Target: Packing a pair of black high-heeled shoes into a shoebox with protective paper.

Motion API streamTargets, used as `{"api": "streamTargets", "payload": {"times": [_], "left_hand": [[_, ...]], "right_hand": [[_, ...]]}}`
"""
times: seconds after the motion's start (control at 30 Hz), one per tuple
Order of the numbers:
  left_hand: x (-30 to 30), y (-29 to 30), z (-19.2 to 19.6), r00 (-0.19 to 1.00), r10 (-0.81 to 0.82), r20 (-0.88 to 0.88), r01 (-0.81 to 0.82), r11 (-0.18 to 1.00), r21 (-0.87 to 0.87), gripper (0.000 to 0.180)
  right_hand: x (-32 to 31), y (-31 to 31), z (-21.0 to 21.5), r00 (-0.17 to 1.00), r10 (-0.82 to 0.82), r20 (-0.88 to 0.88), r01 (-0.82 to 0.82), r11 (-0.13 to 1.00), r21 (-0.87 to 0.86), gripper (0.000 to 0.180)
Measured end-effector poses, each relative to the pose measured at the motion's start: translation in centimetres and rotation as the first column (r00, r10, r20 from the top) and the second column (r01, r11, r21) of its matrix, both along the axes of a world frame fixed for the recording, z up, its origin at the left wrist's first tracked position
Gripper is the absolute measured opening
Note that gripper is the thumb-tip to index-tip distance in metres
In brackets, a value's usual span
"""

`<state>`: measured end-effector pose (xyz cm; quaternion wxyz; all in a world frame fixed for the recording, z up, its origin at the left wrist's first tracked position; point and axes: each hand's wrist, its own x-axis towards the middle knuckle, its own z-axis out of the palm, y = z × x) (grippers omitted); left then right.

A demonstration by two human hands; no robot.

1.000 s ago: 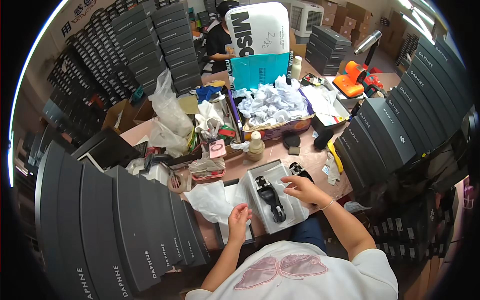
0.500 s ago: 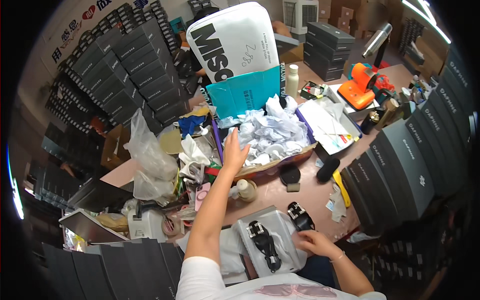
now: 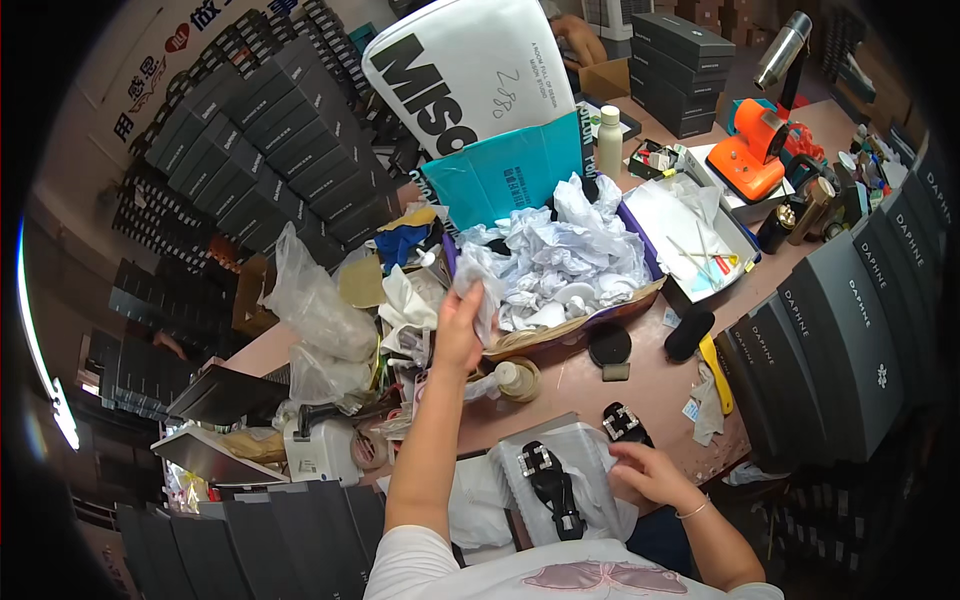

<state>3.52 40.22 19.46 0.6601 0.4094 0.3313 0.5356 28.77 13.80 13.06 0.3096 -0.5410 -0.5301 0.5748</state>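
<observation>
My left hand (image 3: 460,328) is closed on a piece of crumpled white tissue paper (image 3: 484,300) at the left side of a purple-edged box (image 3: 640,240) heaped with white tissue paper wads (image 3: 565,265). In front of me lies an open shoebox lined with translucent white wrapping paper (image 3: 515,450). One black sandal (image 3: 550,490) with a decorated strap rests on that paper. Its mate, another black sandal (image 3: 626,424), lies by the box's far right corner. My right hand (image 3: 655,476) hovers beside the paper's right edge, fingers bent and apart, seemingly with nothing in them.
A beige bottle (image 3: 517,380) stands behind the shoebox. A yellow-handled tool (image 3: 716,375) and a black oval brush (image 3: 690,333) lie to the right. Stacked dark shoeboxes (image 3: 830,330) border the right side. An orange device (image 3: 748,155) and a white tray (image 3: 700,240) sit farther back.
My left hand has closed on a piece of tissue paper and drawn it slightly toward me. The whole view has shifted; my right hand stays beside the shoebox.
</observation>
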Motion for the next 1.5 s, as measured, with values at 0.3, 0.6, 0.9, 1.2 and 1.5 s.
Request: {"api": "streamTargets", "payload": {"times": [0.3, 0.6, 0.9, 1.2, 1.5], "left_hand": [[-3.3, -26.6, -4.3, 0.883, -0.467, 0.042, 0.453, 0.825, -0.337, 0.026], [-9.4, -35.4, -8.0, 0.979, 0.196, 0.06, -0.15, 0.882, -0.447, 0.018], [-9.4, -39.7, -7.8, 0.963, 0.256, -0.087, -0.264, 0.96, -0.098, 0.018], [-11.3, -39.4, -5.1, 0.749, 0.437, 0.498, -0.113, 0.825, -0.554, 0.026], [-16.5, -38.7, -6.7, 0.849, 0.452, 0.272, -0.285, 0.827, -0.485, 0.043]], "right_hand": [[-9.0, 0.4, 7.1, 0.98, 0.073, -0.184, -0.042, 0.985, 0.165, 0.029], [-11.5, -8.8, 1.3, 0.985, -0.159, -0.061, 0.169, 0.957, 0.234, 0.013], [-16.2, -12.5, 3.3, 0.968, -0.04, -0.248, 0.085, 0.981, 0.172, 0.029], [-16.9, -13.4, 0.9, 0.829, -0.269, -0.49, 0.278, 0.959, -0.056, 0.013], [-12.2, -14.8, 2.7, 0.917, -0.08, -0.391, 0.093, 0.996, 0.014, 0.055]]}}
